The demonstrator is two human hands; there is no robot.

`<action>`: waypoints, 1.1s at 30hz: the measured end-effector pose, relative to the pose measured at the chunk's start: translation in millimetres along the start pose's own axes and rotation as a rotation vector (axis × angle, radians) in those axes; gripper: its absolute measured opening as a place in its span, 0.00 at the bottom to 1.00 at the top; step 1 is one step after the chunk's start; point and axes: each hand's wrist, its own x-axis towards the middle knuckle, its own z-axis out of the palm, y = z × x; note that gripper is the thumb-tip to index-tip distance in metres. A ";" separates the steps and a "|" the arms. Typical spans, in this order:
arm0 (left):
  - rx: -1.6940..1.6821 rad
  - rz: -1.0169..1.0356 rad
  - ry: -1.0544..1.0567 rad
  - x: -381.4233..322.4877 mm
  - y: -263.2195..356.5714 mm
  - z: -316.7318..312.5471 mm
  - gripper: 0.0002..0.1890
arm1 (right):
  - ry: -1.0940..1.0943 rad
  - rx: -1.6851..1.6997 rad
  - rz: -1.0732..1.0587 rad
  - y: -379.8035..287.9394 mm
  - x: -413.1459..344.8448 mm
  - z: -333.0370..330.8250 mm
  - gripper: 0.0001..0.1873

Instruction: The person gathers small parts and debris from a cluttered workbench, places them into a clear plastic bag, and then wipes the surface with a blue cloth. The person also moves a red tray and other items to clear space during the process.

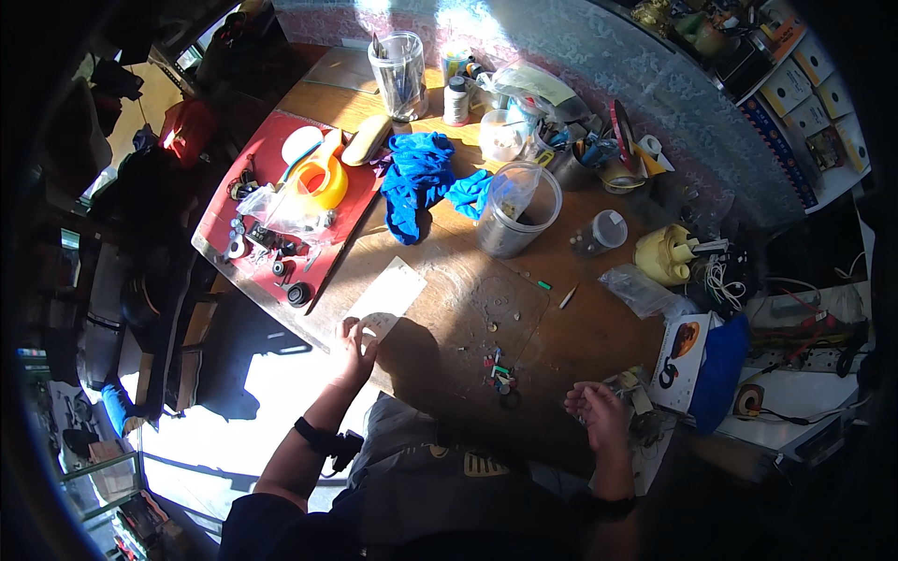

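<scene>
My left hand [356, 352] is at the near end of a white paper strip [389, 287] by the table's front edge. Its thumb and fingers are apart in a curve, and I see nothing held between them. Small dark specks or marks show on the paper beside the fingertips. Over the right front of the table is my right hand [600, 414], fingers half curled; whether it holds something small cannot be made out. Between the hands lies a little pile of coloured small parts [501, 375], with a dark ring [510, 400] just in front.
A red board [337, 256] at the left carries a yellow tape dispenser [319, 179] and loose parts. Behind are blue cloth [419, 175], a clear plastic tub [519, 210] and a lidded jar [607, 231]. A white printed box [680, 361] stands beyond my right hand.
</scene>
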 end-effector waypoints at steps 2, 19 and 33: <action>0.109 -0.062 -0.032 8.3 -6.1 0.5 0.29 | 0.051 0.030 0.082 23.7 -5.7 11.0 0.10; -0.332 -0.186 -0.305 164.7 4.4 -5.4 0.37 | 0.261 0.124 0.064 86.6 -50.5 67.0 0.09; -0.850 -0.539 -0.136 315.9 30.4 48.3 0.23 | 0.585 0.212 0.020 160.3 -122.3 50.1 0.12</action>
